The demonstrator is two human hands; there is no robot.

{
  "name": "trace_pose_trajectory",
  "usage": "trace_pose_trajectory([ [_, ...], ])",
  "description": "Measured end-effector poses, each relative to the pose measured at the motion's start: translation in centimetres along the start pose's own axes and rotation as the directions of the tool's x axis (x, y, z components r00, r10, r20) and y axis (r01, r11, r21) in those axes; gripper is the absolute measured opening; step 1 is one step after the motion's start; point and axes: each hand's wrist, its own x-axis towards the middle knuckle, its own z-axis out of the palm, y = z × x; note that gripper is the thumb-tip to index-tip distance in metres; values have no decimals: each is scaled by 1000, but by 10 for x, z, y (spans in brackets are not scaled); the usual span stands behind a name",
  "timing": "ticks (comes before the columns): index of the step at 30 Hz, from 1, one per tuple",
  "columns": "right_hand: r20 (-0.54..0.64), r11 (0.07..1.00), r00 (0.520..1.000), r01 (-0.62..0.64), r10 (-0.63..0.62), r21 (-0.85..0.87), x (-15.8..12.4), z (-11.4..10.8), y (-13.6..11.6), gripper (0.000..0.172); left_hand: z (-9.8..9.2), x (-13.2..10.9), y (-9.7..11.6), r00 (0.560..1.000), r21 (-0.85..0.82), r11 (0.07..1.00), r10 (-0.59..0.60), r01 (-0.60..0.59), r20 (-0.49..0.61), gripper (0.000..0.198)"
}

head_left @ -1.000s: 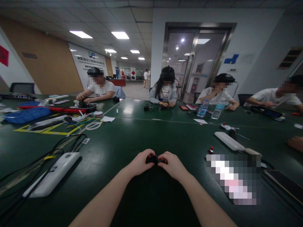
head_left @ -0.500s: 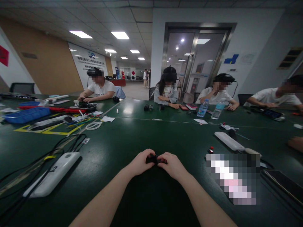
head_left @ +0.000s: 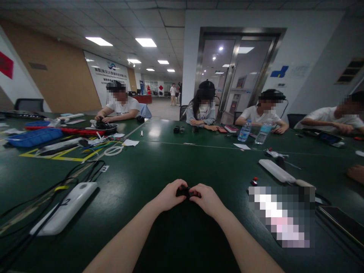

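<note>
A small black object [head_left: 187, 193] lies between my hands, low over the green table [head_left: 159, 167]; its kind is too dark and small to make out. My left hand [head_left: 172, 194] is closed on its left end, thumb below and fingers curled over it. On the other end, my right hand [head_left: 207, 197] pinches with thumb and fingertips. Part of the object is hidden by the fingers, and I cannot tell whether it is one piece or two.
To the left lies a white power strip [head_left: 66, 210] with black cables [head_left: 85, 176]. Blue trays [head_left: 35, 137] sit beyond. On the right are another white strip [head_left: 275, 170], a phone [head_left: 342, 225] and water bottles [head_left: 245, 131]. Several people sit across the table.
My hands keep their hold on the black object with hardly any movement. The whole scene has shifted slightly to the right in view. Across the table, the person at far right has moved a hand.
</note>
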Motion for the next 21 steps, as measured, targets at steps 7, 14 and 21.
trace_pose_trajectory([
  [7, 10, 1000, 1000, -9, 9, 5, 5, 0, 4, 22, 2, 2, -3, 998, 54, 997, 63, -63, -9, 26],
  [14, 82, 1000, 996, -18, 16, 22, 3, -9, 8, 28, 1, 1, -1, 1000, 46, 999, 22, -22, 0, 27],
  [21, 94, 999, 995, 42, -45, 34, -1, -13, 8, 28, 1, 1, 1, 1000, 18, 1000, 7, -7, 5, 29],
])
